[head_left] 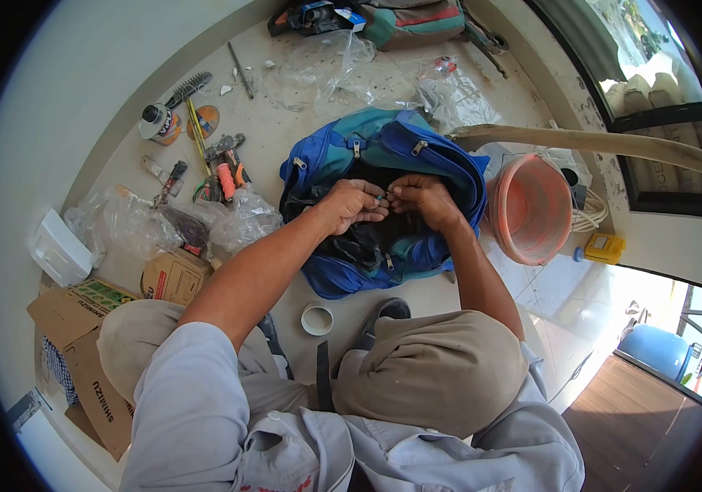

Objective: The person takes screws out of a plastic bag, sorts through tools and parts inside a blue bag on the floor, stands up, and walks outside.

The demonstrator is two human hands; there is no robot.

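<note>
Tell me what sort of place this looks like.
Probably a room under construction or renovation: a black brush and other hand tools lie on the littered floor, and a stained orange bucket stands beside the open blue bag.

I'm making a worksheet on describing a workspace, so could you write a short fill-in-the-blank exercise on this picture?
1. The left hand and the right hand are together over the open blue ____.
2. In the picture, the bucket stands to the ____ of both hands.
3. A small round white thing sits between the two black ____.
4. The cardboard box at the lower left carries the large printed word ____.

Missing words: bag; right; shoes; SHIMIZU.
</note>
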